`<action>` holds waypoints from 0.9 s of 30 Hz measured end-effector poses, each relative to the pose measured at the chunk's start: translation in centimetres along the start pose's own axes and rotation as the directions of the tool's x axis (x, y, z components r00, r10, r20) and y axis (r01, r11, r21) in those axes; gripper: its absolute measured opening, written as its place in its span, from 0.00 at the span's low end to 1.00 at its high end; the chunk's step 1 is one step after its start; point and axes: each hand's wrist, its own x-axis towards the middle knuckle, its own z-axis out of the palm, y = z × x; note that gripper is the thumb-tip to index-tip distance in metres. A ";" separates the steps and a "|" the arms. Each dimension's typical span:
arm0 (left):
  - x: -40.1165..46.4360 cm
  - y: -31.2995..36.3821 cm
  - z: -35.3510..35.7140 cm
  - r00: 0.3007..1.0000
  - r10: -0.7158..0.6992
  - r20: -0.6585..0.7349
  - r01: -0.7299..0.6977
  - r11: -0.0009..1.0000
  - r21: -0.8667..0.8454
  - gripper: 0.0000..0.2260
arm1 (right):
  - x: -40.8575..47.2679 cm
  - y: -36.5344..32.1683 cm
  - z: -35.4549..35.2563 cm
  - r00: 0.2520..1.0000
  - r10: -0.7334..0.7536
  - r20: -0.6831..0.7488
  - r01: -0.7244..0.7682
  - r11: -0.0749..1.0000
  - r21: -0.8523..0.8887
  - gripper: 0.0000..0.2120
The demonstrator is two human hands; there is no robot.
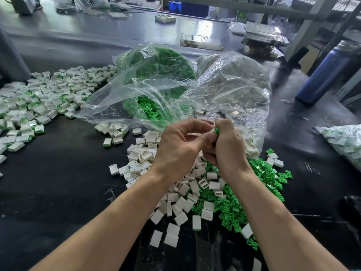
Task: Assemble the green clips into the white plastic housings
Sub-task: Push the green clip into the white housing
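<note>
Both bare hands meet above the black table top [58,173], fingers curled inward and knuckles toward the camera. The right hand [226,145] pinches a small bright green plastic clip [217,130], of which only a sliver shows between its fingertips. The left hand [179,145] has thumb and forefinger closed on something pale at the same spot, probably a white housing, but the fingers cover nearly all of it and I cannot tell its shape or whether the clip is seated in it.

Below the wrists lies a loose heap of small white rectangular plastic housings [175,200], partly hidden by both forearms, and to its right a heap of loose green clips [259,182] that mixes with it at the edge. Behind the hands a crumpled clear plastic bag holding green clips [156,75] lies open, and beside it a second clear bag of pale parts [234,81], whose contents are blurred by the creased film. At far left spreads a wide pile of white housings with green showing at their ends [39,102], cut off by the frame. A further clear bag of mixed white and green pieces [343,141] is cut off at the right edge, near a blue cylindrical bottle [324,75].
</note>
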 end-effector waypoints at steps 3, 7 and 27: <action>0.0 0.0 0.1 1.000 0.005 -0.010 -0.005 1.000 -0.014 0.03 | 0.1 0.3 0.4 0.997 -0.013 -0.071 0.011 1.000 -0.028 0.26; -0.1 0.0 0.2 1.000 0.020 -0.018 -0.021 0.999 -0.026 0.04 | 0.2 0.7 0.8 0.994 -0.037 -0.102 0.034 0.999 -0.036 0.23; -0.3 0.0 0.6 0.998 -0.011 -0.066 0.007 0.998 -0.057 0.03 | -0.2 0.8 1.3 0.993 -0.055 -0.107 0.057 0.998 0.016 0.24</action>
